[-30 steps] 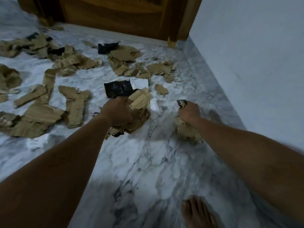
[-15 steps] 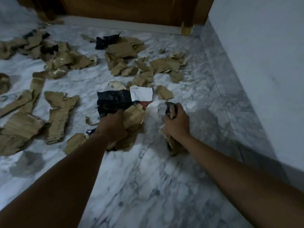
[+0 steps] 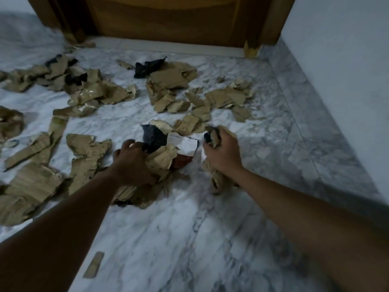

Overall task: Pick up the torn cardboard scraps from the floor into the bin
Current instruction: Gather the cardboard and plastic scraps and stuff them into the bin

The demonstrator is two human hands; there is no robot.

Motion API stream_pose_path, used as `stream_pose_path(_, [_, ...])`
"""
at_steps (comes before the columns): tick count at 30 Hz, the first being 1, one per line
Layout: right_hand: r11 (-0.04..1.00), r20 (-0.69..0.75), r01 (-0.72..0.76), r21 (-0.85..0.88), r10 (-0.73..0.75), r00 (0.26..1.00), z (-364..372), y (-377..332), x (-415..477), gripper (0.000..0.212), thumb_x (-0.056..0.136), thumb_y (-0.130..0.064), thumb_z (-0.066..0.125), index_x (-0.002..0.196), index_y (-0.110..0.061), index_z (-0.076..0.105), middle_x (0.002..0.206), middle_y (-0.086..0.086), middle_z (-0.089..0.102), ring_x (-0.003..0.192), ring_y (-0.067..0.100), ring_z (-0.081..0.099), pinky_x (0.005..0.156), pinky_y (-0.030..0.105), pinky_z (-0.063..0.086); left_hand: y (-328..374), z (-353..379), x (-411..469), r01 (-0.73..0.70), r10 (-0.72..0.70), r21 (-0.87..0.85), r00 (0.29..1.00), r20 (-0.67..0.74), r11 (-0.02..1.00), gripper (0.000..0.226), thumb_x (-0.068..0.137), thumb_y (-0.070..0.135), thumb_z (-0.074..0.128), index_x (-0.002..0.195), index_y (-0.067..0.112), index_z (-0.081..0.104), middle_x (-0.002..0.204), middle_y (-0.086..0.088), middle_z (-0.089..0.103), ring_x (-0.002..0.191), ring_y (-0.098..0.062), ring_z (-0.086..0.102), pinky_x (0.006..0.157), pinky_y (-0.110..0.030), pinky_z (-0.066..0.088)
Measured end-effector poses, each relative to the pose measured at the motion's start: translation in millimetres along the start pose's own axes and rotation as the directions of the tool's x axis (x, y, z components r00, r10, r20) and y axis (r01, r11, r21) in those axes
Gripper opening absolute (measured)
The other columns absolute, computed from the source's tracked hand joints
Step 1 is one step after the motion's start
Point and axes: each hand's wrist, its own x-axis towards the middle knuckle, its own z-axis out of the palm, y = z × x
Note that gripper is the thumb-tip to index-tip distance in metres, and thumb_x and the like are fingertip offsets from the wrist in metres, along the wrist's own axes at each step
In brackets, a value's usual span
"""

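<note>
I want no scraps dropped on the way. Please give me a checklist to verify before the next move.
1. Left hand grips its bundle of scraps: ok.
2. Right hand closed on its own scraps: ok.
3. Bin in view: not ok, none visible.
4. Floor cleared: not ok, many pieces remain near the door.
5. Small strip close to the person collected: not ok.

Right hand (image 3: 224, 152) fingers curl out of sight around scraps (image 3: 217, 180); cardboard pile (image 3: 27, 190) cut off at left edge.
</note>
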Motion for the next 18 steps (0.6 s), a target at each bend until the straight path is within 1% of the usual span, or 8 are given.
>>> stream_pose_path(2, [0.994, -0.157, -0.107, 0.008, 0.107, 0.982, -7.0, -2.9, 31.5, 0.035, 0.087, -0.038, 0.067, 0.112, -0.014, 0.061, 0.100, 0.008, 0.064, 0.091, 0.029, 0.060, 0.074, 0.040, 0.051, -8.3, -5.4, 8.5, 0.003, -0.003, -0.112, 1.000, -0.008, 0.994, 0.096, 0.053, 0.065, 0.075, 0.135, 0.020, 0.055, 0.143, -0.005, 0.046, 0.135, -0.027, 0.037, 0.103, -0.037, 0.038])
stream_pose_path(5, [0.865, -0.054, -0.353, -0.357, 0.359, 0.932, -13.6, 11.6, 66.3, 0.056, 0.088, -0.053, 0.060, 0.134, -0.025, 0.045, 0.137, 0.015, 0.045, 0.126, 0.044, 0.040, 0.099, 0.055, 0.039, -13.7, -7.3, 15.5, 0.008, -0.025, -0.241, 0.997, -0.068, 0.971, 0.068, 0.062, 0.048, 0.083, 0.119, 0.016, 0.067, 0.105, -0.008, 0.071, 0.091, -0.025, 0.065, 0.072, -0.032, 0.050])
stream_pose_path(7, [0.770, 0.031, -0.302, -0.562, 0.384, 0.923, -5.5, 21.7, 65.6, 0.062, 0.088, -0.060, 0.058, 0.138, -0.029, 0.038, 0.150, 0.017, 0.025, 0.133, 0.046, 0.026, 0.105, 0.059, 0.029, -11.9, -6.3, 23.2, -0.022, -0.020, -0.246, 0.986, -0.165, 0.969, 0.068, 0.063, 0.046, 0.083, 0.122, 0.020, 0.063, 0.104, -0.008, 0.072, 0.091, -0.028, 0.066, 0.069, -0.030, 0.047])
stream_pose_path(9, [0.766, 0.080, -0.155, -0.624, 0.260, 0.962, 10.2, 27.2, 61.3, 0.062, 0.089, -0.057, 0.059, 0.139, -0.026, 0.041, 0.148, 0.015, 0.029, 0.130, 0.045, 0.031, 0.103, 0.056, 0.033, -12.2, -3.3, 37.1, -0.029, -0.010, -0.307, 0.992, -0.124, 0.951, 0.081, 0.059, 0.048, 0.084, 0.128, 0.026, 0.046, 0.110, -0.007, 0.068, 0.094, -0.030, 0.064, 0.071, -0.031, 0.045])
stream_pose_path(12, [0.891, 0.160, 0.031, -0.454, 0.047, 0.986, 24.8, 22.8, 67.2, 0.055, 0.081, -0.046, 0.072, 0.125, -0.017, 0.055, 0.119, 0.011, 0.055, 0.107, 0.036, 0.052, 0.086, 0.041, 0.045, -17.0, -12.4, 65.5, 0.033, -0.008, -0.357, 0.997, 0.071, 0.933, 0.087, 0.052, 0.050, 0.085, 0.127, 0.026, 0.049, 0.113, -0.002, 0.065, 0.094, -0.022, 0.063, 0.075, -0.029, 0.050])
stream_pose_path(15, [0.981, -0.029, 0.137, -0.134, -0.142, 0.989, 23.6, 4.2, 88.9, 0.028, 0.081, -0.032, 0.074, 0.092, -0.016, 0.054, 0.076, -0.005, 0.054, 0.073, 0.020, 0.054, 0.059, 0.032, 0.041, -23.8, -47.4, 93.7, 0.022, 0.046, -0.313, 0.977, 0.207, 0.949, 0.055, 0.055, 0.042, 0.084, 0.102, 0.018, 0.069, 0.095, -0.001, 0.071, 0.079, -0.015, 0.067, 0.066, -0.029, 0.056])
stream_pose_path(17, [0.984, -0.130, 0.173, -0.050, -0.178, 0.976, 23.1, -6.2, 122.2, 0.027, 0.084, -0.029, 0.071, 0.097, -0.015, 0.053, 0.080, -0.002, 0.055, 0.073, 0.021, 0.056, 0.059, 0.036, 0.046, -29.0, -77.0, 120.5, 0.002, 0.067, -0.295, 0.972, 0.225, 0.955, 0.060, 0.051, 0.047, 0.081, 0.098, 0.010, 0.072, 0.092, -0.006, 0.073, 0.083, -0.025, 0.069, 0.078, -0.041, 0.058])
stream_pose_path(18, [0.988, -0.083, 0.151, -0.021, -0.152, 0.985, 23.0, -9.3, 141.0, 0.031, 0.085, -0.028, 0.070, 0.109, -0.017, 0.054, 0.092, 0.002, 0.058, 0.081, 0.024, 0.059, 0.064, 0.040, 0.051, -29.8, -89.0, 132.1, -0.003, 0.070, -0.288, 0.973, 0.221, 0.957, 0.074, 0.043, 0.053, 0.079, 0.103, 0.011, 0.070, 0.099, -0.008, 0.072, 0.091, -0.029, 0.068, 0.084, -0.046, 0.056])
